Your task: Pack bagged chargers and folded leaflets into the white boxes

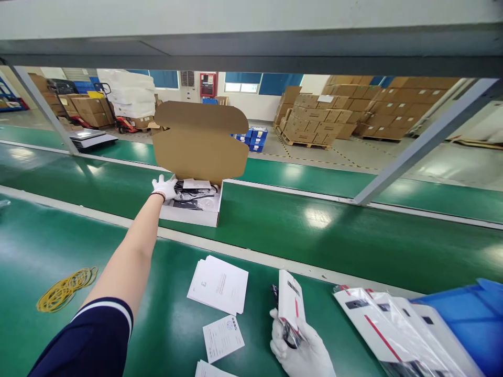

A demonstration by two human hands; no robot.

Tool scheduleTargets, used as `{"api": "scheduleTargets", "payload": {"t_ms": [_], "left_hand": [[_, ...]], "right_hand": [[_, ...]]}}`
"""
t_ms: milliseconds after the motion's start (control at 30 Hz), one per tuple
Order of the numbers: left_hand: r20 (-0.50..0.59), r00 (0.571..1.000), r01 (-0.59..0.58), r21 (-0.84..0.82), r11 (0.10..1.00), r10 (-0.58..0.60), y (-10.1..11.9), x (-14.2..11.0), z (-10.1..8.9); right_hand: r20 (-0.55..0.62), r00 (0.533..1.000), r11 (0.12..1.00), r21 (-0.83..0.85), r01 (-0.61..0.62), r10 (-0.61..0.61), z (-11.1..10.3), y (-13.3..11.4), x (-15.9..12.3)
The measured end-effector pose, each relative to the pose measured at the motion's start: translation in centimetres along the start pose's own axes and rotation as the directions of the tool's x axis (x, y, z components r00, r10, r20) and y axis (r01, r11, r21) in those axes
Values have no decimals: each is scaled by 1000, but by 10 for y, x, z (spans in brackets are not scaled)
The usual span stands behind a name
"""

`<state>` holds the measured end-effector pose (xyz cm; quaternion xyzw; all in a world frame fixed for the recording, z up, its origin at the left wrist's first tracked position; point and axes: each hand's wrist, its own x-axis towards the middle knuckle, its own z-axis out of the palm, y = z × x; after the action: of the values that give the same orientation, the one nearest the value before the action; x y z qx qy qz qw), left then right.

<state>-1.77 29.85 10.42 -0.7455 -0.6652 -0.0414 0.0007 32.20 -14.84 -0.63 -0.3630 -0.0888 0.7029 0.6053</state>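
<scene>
Left hand (164,187), in a white glove: the grip is open, its fingers spread across the left edge of an open white box (189,215); whether the fingertips press on the contents cannot be told. The left arm (135,246) reaches forward from the lower left, almost straight at the elbow, palm downward, with a dark bracelet (158,195) at the wrist and a navy sleeve (90,335) banded in white.

Right hand (301,340), likewise gloved: the grip is closed around the lower end of a white packet (290,298), fingers curled along its left side. The packet stands tilted above the counter (165,335), with a black cable (274,294) at its left and a dark, clear-wrapped part at its base. This hand enters from the bottom edge, pointing up and to the left; its forearm is out of view.

The box rests on a green belt (275,220) beyond a pale rail, its brown lid (200,141) raised, with cables and clear-bagged items inside. Between the hands lie a stack of printed sheets (220,284) and a smaller sheet (223,339). Similar packets (373,319) overlap at right, beside a blue bin (463,324).
</scene>
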Motion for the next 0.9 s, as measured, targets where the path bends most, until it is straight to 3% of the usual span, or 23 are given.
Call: {"api": "scheduleTargets", "payload": {"t_ms": [133, 333, 567, 667, 767, 833, 900], "left_hand": [[-22, 999, -44, -4, 999, 44, 15, 12, 6], [-46, 992, -126, -115, 985, 121, 46, 10, -8], [-100, 986, -154, -280, 948, 130, 90, -37, 11], [-129, 986, -143, -322, 936, 106, 106, -66, 24], [-138, 981, -178, -337, 924, 139, 124, -92, 34], [-134, 979, -192, -343, 919, 154, 136, -106, 37], [-136, 978, -196, -351, 916, 157, 147, -116, 39]], "right_hand": [[25, 1000, 1000, 6, -1, 1, -3, 2, 0], [-15, 1000, 1000, -11, 11, -11, 0, 3, 0], [-15, 1000, 999, -46, -2, 1, 3, 4, -4], [22, 1000, 983, -182, 19, -16, 13, 0, 4], [162, 984, 852, -503, 146, -73, 47, -24, 36], [262, 957, 691, -669, 274, -125, 88, -50, 71], [371, 895, 488, -750, 446, -247, 141, -76, 113]]}}
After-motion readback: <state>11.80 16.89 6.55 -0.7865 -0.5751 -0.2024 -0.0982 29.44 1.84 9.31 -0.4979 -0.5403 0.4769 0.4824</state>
